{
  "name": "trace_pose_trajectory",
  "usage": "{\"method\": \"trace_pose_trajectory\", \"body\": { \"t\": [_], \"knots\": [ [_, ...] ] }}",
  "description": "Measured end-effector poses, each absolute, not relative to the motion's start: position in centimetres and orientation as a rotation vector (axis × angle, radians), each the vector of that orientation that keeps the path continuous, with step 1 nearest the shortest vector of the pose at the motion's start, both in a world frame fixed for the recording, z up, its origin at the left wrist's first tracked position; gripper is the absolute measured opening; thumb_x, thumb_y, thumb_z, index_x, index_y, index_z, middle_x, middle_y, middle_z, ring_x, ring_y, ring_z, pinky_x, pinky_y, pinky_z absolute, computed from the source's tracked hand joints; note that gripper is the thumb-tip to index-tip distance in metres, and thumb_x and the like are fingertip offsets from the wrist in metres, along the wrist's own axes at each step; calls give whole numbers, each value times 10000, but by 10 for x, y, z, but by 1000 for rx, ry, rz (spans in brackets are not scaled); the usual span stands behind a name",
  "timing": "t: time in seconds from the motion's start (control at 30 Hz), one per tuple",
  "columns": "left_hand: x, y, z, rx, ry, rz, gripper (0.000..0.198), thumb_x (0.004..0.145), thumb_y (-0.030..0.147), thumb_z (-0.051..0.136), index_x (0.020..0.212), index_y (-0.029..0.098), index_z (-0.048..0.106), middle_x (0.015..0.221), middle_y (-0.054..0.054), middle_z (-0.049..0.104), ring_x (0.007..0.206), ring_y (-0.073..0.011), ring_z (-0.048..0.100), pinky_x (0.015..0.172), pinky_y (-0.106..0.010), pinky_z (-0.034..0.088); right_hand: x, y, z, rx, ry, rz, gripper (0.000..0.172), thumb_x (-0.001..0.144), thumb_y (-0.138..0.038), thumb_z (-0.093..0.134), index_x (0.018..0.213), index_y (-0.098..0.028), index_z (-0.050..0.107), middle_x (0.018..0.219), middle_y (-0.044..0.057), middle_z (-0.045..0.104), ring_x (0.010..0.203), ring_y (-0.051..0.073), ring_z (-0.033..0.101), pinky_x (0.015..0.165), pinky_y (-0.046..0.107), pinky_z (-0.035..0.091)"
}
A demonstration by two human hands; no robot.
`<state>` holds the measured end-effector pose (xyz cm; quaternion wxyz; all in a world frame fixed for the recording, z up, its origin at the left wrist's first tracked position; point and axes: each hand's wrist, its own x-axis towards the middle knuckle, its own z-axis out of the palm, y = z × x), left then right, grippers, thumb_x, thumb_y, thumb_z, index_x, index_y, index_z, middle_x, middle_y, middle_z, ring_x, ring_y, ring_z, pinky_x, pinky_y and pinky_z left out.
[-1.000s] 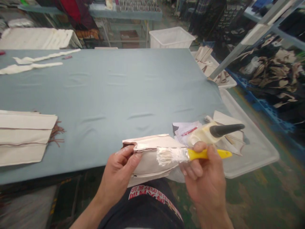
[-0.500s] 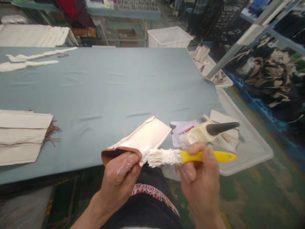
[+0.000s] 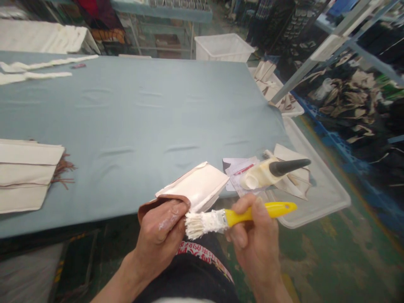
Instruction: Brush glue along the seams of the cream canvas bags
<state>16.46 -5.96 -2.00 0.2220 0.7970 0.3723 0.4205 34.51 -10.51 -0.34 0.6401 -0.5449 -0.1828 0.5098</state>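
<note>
My left hand [image 3: 164, 229] pinches the near end of a cream leather piece [image 3: 198, 183], whose brown edge curls over my fingers. White smears mark the back of that hand. In my right hand [image 3: 257, 229] is a paintbrush [image 3: 274, 209] with a yellow handle, its bristles caked in white and pointing left. The bristle tip is close beside my left fingers and the near edge of the piece; whether it touches I cannot tell. Just beyond the right hand, a whitish bottle [image 3: 257, 174] with a dark tip lies over some paper cards [image 3: 235, 168].
A blue-grey covered table [image 3: 142, 122] spreads ahead. At its left lies a stack of cream pieces [image 3: 25, 181] with brown strands. Cream strips [image 3: 47, 63] lie behind. A translucent tray [image 3: 331, 195] stands at the right, and a metal post [image 3: 303, 69] rises behind it.
The paintbrush has moved left and slightly down, its bristles now lower by my left fingers. The cream piece has shifted a little right and down. Both hands keep their hold.
</note>
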Motion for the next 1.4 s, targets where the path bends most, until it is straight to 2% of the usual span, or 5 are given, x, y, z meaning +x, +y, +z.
{"method": "trace_pose_trajectory", "body": {
  "t": [0.3, 0.67, 0.9, 1.23, 1.4],
  "knots": [
    [164, -54, -18, 1830, 1280, 1019, 294, 970, 198, 603, 688, 189, 686, 643, -3, 670, 568, -137, 587, 544, -222, 462, 363, -92, 4, -1146, -382, 1042, 429, 881, -609, 804, 714, -236, 672, 354, -116, 366, 293, 49, 272, 373, 146, 359],
    [163, -15, 24, 1157, 1102, 782, 370, 835, 357, 728, 1122, 147, 829, 677, -51, 756, 560, -185, 662, 513, -244, 520, 359, -65, 28, -1013, -515, 979, 421, 860, -613, 836, 711, -249, 684, 374, -113, 386, 318, 56, 324, 389, 158, 371],
    [161, -12, 30, 983, 1044, 796, 403, 736, 351, 849, 1094, 168, 863, 652, -46, 761, 488, -157, 628, 506, -256, 549, 356, -55, 29, -973, -605, 983, 438, 909, -639, 777, 734, -253, 666, 396, -114, 393, 324, 61, 311, 388, 177, 363],
    [169, -23, 28, 1005, 942, 842, 155, 776, 245, 816, 909, 187, 870, 480, 73, 510, 381, -43, 293, 401, -191, 346, 341, -60, 26, -1022, -662, 868, 435, 948, -660, 724, 783, -259, 688, 483, -85, 487, 409, 88, 461, 444, 208, 384],
    [170, -27, 29, 993, 935, 812, 202, 791, 286, 814, 953, 177, 868, 509, 61, 533, 399, -53, 314, 410, -198, 341, 339, -68, 29, -1040, -637, 776, 423, 945, -634, 739, 762, -257, 680, 497, -93, 455, 396, 78, 435, 450, 213, 398]
  ]
}}
